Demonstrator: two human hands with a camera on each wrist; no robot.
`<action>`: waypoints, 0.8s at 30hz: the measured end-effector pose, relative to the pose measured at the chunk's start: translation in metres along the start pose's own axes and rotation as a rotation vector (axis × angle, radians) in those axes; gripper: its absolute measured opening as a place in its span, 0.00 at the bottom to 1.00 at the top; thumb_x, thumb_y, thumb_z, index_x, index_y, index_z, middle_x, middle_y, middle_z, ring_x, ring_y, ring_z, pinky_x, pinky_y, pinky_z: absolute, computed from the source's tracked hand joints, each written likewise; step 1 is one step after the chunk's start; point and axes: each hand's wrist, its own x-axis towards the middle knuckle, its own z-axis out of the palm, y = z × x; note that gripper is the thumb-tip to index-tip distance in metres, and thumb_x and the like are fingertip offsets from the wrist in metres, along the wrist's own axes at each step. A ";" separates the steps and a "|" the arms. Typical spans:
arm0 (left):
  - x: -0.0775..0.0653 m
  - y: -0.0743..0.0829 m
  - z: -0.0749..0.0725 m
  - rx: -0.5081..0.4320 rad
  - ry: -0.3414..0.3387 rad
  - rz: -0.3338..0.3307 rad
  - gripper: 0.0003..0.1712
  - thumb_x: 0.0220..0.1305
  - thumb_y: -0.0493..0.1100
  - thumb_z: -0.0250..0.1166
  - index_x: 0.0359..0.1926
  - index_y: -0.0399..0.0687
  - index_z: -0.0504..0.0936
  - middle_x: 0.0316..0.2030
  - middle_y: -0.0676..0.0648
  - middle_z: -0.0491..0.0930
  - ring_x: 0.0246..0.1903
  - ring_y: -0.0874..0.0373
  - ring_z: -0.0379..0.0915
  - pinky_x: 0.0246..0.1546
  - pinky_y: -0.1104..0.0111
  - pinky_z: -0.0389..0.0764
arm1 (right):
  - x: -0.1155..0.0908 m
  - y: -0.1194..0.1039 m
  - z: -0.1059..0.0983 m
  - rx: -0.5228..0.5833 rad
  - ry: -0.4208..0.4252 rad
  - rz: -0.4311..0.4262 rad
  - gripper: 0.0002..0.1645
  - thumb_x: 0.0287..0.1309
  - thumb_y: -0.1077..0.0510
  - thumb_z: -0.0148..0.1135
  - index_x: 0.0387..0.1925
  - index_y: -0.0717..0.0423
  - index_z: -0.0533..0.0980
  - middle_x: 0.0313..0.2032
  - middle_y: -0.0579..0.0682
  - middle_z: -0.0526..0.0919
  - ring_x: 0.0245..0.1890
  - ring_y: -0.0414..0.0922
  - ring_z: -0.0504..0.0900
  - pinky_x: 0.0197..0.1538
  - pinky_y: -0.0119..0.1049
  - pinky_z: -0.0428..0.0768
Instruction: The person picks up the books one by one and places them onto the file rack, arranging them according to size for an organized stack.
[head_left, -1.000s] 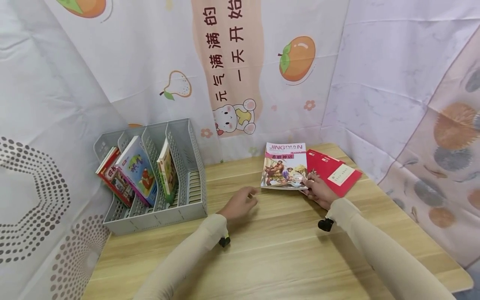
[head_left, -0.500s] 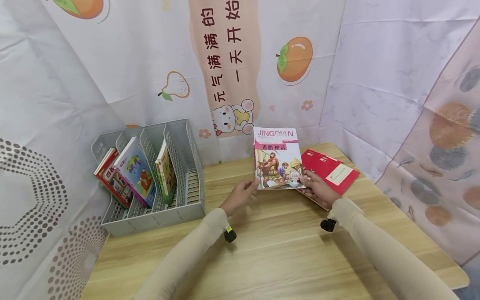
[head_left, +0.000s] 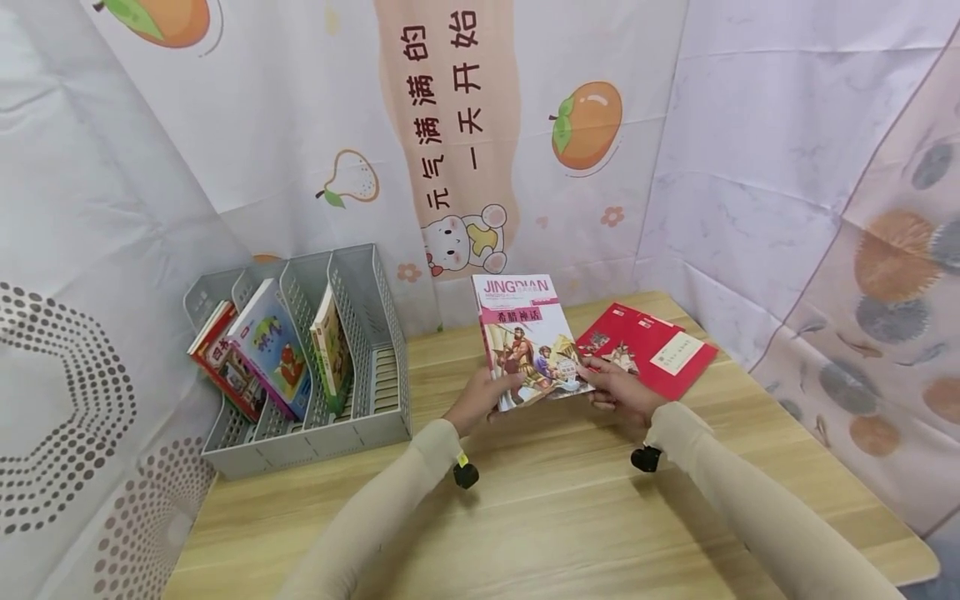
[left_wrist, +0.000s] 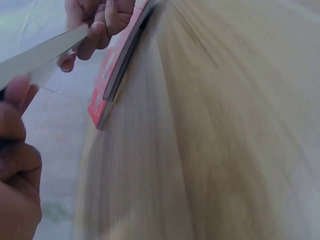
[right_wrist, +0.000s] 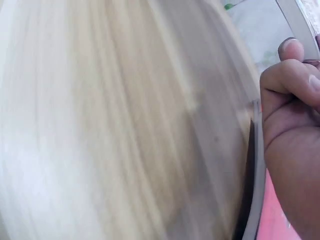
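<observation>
Centrally, over the wooden table point(head_left: 570, 508), the book point(head_left: 528, 340) titled "JINGDIAN" was held tilted clear of the surface, the grey file rack point(head_left: 382, 400) at 9 o'clock and the red booklets point(head_left: 660, 354) at 3 o'clock. The left hand point(head_left: 480, 398) and right hand point(head_left: 618, 390) pinched its lower corners; such shallow corner pinches could let it slip.

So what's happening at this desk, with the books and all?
A person is holding a picture book titled JINGDIAN with both hands, lifted off the wooden table. The left hand grips its lower left corner and the right hand its lower right edge. A red book lies flat on the table just behind. To the left stands a grey file rack with a few books leaning in its slots; the rightmost slot holds none.
</observation>
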 end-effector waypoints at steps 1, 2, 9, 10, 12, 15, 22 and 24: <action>-0.001 -0.001 0.000 0.014 0.030 0.008 0.21 0.70 0.58 0.66 0.38 0.43 0.84 0.18 0.51 0.78 0.09 0.63 0.59 0.10 0.67 0.62 | 0.001 -0.001 0.001 0.013 0.009 0.016 0.15 0.80 0.48 0.50 0.56 0.53 0.70 0.31 0.43 0.81 0.17 0.34 0.64 0.21 0.25 0.63; -0.002 -0.002 0.001 0.023 0.057 0.011 0.21 0.69 0.58 0.67 0.36 0.44 0.84 0.17 0.51 0.77 0.09 0.63 0.58 0.10 0.67 0.62 | 0.002 -0.003 0.003 0.018 0.013 0.027 0.15 0.80 0.47 0.51 0.53 0.53 0.71 0.30 0.44 0.81 0.17 0.34 0.64 0.21 0.25 0.64; -0.010 -0.002 0.004 0.240 0.131 0.073 0.25 0.71 0.61 0.64 0.24 0.50 0.79 0.11 0.56 0.64 0.10 0.63 0.53 0.11 0.69 0.59 | 0.003 -0.003 0.003 0.022 0.053 0.095 0.31 0.79 0.40 0.47 0.60 0.64 0.67 0.25 0.46 0.73 0.15 0.35 0.59 0.20 0.26 0.64; -0.011 -0.001 0.004 0.279 0.131 0.089 0.26 0.72 0.61 0.63 0.21 0.51 0.77 0.10 0.57 0.62 0.10 0.64 0.52 0.11 0.69 0.58 | 0.002 -0.003 0.003 0.029 0.063 0.099 0.33 0.80 0.40 0.46 0.64 0.65 0.64 0.25 0.46 0.74 0.15 0.35 0.59 0.20 0.26 0.64; -0.012 0.000 0.003 0.367 0.129 0.120 0.30 0.73 0.61 0.61 0.16 0.53 0.70 0.09 0.58 0.57 0.10 0.64 0.49 0.11 0.70 0.56 | 0.001 -0.003 0.000 0.020 0.089 0.107 0.39 0.79 0.38 0.46 0.71 0.66 0.59 0.26 0.46 0.74 0.17 0.35 0.60 0.20 0.26 0.64; -0.013 -0.001 0.001 0.481 0.127 0.180 0.34 0.75 0.59 0.60 0.12 0.54 0.64 0.08 0.60 0.56 0.09 0.66 0.48 0.11 0.71 0.55 | 0.000 -0.006 -0.002 -0.017 0.124 0.112 0.44 0.77 0.35 0.48 0.74 0.65 0.57 0.28 0.47 0.75 0.18 0.36 0.63 0.21 0.26 0.66; -0.014 -0.005 0.001 0.631 0.176 0.257 0.36 0.77 0.58 0.58 0.09 0.55 0.63 0.07 0.61 0.57 0.08 0.69 0.48 0.11 0.73 0.55 | 0.000 -0.008 -0.002 -0.081 0.142 0.110 0.43 0.77 0.34 0.47 0.73 0.64 0.59 0.29 0.48 0.75 0.19 0.37 0.63 0.22 0.28 0.67; -0.014 -0.004 0.001 0.655 0.196 0.264 0.37 0.77 0.58 0.58 0.09 0.54 0.62 0.07 0.60 0.57 0.08 0.68 0.48 0.11 0.73 0.55 | 0.000 -0.008 0.000 -0.067 0.136 0.114 0.40 0.78 0.35 0.46 0.71 0.63 0.60 0.29 0.48 0.75 0.19 0.37 0.63 0.21 0.28 0.66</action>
